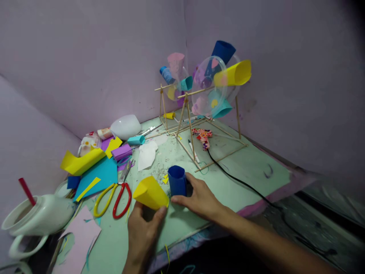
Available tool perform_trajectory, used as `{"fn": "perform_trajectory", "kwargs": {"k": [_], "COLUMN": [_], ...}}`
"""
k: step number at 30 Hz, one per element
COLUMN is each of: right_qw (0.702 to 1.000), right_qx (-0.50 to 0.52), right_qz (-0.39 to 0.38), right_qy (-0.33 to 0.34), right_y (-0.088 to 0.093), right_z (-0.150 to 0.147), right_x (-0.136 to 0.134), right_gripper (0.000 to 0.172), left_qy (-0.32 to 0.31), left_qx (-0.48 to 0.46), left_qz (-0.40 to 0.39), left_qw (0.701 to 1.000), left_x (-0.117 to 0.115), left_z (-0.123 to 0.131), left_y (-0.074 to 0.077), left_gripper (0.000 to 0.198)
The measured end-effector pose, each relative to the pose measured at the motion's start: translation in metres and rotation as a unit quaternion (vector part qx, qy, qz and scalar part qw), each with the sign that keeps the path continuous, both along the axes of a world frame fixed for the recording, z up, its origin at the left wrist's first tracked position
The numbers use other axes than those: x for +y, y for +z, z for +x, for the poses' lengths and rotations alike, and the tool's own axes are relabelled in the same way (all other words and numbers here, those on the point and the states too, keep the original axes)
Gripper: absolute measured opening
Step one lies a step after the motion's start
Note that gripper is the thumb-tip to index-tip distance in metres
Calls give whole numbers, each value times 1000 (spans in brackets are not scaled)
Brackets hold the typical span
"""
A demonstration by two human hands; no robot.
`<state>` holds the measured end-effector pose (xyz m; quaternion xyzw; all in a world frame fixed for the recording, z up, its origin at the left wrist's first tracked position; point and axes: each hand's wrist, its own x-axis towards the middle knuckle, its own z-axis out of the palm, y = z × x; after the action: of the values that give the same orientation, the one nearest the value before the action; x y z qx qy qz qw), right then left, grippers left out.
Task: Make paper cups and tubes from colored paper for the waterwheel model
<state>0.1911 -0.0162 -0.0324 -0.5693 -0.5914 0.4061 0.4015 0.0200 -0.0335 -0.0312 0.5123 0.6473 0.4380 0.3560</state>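
Near the front of the table, my left hand [146, 226] is closed around the lower part of a yellow paper cup [151, 192], which tilts to the left. Just to its right, my right hand [196, 196] pinches a dark blue paper cup [176, 182] that stands upright with its opening up. Thumb and fingers press on the blue cup's right side and base. The two cups are close together, with a small gap between them. Left of my left hand lie scissors [122, 190] with one yellow and one red handle loop.
Stick frames [188, 125] carrying clear discs [209, 85] with coloured paper cups stand at the back. A patterned glue gun [203, 137] with a black cord [236, 176] lies to the right. Coloured sheets [98, 177], a white bottle [126, 126] and a white jug [42, 215] crowd the left.
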Motion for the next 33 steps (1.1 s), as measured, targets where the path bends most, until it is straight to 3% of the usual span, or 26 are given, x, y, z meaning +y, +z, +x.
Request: {"fn": "perform_trajectory", "kwargs": {"k": [3,7,11,14,19,22,25,30,33], "right_qw": [999,989,974,964,954,957,962,969,978], "right_qx": [31,151,223,266,299,286,258,225,209], "right_qz": [6,4,-23,-27,4,28,57,54,-2], "right_qy": [14,-7,1,-13,-20,-37,-69,-85,-16], "right_y": [15,28,19,5,-12,-13,-9,6,16], "right_z": [-1,-16,-35,-42,-46,-43,-38,-44,-55], "right_x": [25,88,146,167,176,176,172,148,127], "right_gripper": [47,43,46,46,33,29,32,32,42], "left_qy": [4,-16,-5,-3,-14,12,43,15,-46], "left_qx": [-107,-173,-232,-292,-406,-466,-481,-470,-398], "left_qz": [23,22,-12,-21,-41,-49,-54,-72,-84], "left_qw": [994,984,973,956,913,883,874,880,912], "left_x": [9,40,75,90,91,89,89,85,81], "left_z": [-2,-9,-17,-18,-20,-21,-21,-22,-21], "left_y": [10,27,31,24,16,16,16,14,9], "left_gripper": [57,52,40,35,27,25,25,24,31]}}
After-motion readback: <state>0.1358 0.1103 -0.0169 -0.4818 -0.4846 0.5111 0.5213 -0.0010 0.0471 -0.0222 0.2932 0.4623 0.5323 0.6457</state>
